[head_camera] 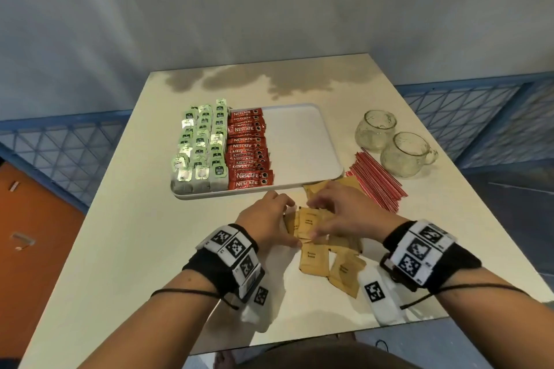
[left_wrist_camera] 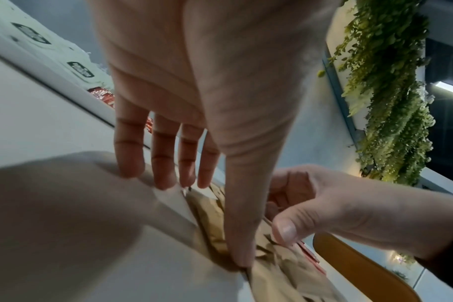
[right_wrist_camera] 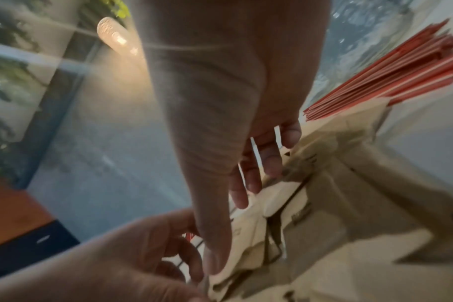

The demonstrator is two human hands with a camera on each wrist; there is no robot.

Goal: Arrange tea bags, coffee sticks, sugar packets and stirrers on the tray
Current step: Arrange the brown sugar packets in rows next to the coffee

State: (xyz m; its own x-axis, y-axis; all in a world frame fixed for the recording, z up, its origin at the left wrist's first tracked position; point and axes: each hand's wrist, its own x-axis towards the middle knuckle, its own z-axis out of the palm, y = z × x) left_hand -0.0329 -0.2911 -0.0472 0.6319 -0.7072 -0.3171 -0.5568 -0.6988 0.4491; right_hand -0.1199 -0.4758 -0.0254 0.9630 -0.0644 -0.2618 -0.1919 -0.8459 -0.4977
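I have both hands on the brown sugar packets [head_camera: 311,228] at lower centre of the frame, on the worktop [head_camera: 120,234] just below the tray [head_camera: 299,141]. My left hand [head_camera: 266,219] and right hand [head_camera: 344,210] each have their fingers [left_wrist_camera: 236,235] curled, pinching packets together. Tea bags [head_camera: 201,147] and coffee sticks [head_camera: 248,150] fill the tray's left half; the stirrers [head_camera: 374,180] lie at its right.
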